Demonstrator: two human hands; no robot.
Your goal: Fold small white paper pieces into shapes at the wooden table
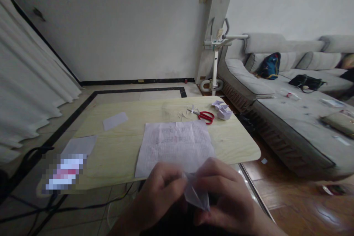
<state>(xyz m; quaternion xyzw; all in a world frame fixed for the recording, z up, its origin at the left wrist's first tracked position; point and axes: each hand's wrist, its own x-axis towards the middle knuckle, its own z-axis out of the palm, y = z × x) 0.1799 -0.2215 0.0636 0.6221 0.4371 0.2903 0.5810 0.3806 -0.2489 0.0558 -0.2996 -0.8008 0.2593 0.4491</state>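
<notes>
Between my two hands is a small folded piece of white paper point(197, 196), held just off the table's near edge. My left hand point(163, 190) is closed, pinching the paper's left upper part. From the right, my right hand point(228, 195) grips it with curled fingers, the thumb near its lower tip. Just beyond my hands a large creased sheet with faint print point(177, 143) lies on the table point(238, 143). Red-handled scissors point(206, 117) rest behind that sheet, beside thin paper scraps point(181, 115). Folded paper pieces point(223, 111) sit at the far right corner.
On the table's left are a small white paper point(115, 121), another white sheet point(80, 145) and a pixelated bright object point(66, 173). Black cables point(91, 204) run below at the left. A grey sofa point(301, 125) stands to the right, and white exercise equipment point(215, 66) stands behind.
</notes>
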